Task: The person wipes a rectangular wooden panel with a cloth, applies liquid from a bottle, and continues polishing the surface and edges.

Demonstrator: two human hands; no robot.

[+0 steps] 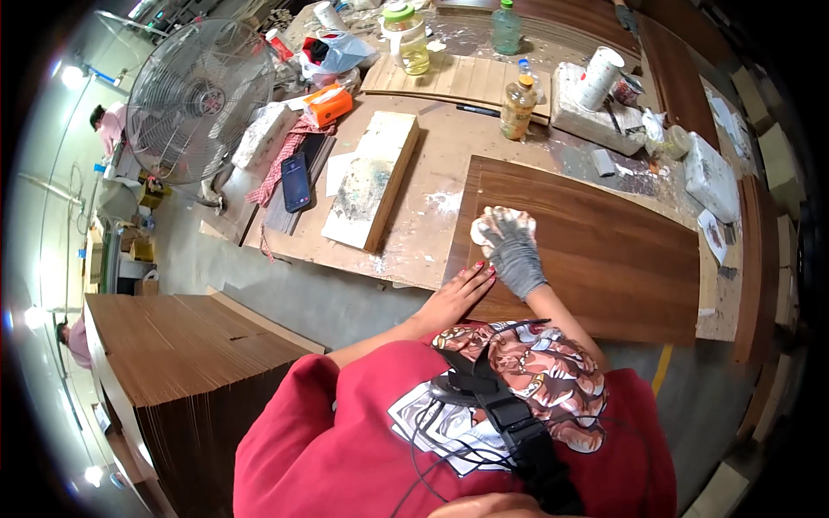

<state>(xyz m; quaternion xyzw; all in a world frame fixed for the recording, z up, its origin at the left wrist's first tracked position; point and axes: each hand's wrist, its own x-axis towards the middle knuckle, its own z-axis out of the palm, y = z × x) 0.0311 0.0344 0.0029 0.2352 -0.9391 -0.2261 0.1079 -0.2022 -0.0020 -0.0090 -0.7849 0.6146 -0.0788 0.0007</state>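
A dark brown wood-grain panel [613, 259] lies flat on the workbench in front of me. My right hand [515, 259], in a grey knit glove, presses down on the panel's left part. Under its fingers bunches a crumpled white rag [480, 231], mostly covered by the glove. My left hand [465, 290] is bare with painted nails. It rests flat at the panel's near left edge, fingers stretched out, close beside the right wrist and holding nothing.
Left on the bench [414, 250] are a paint-stained wood block [371, 186] and a phone [295, 183]. An orange-capped bottle [518, 108] and a white tube [598, 79] stand behind the panel. A caged fan [203, 99] is far left; stacked brown boards [194, 345] are near left.
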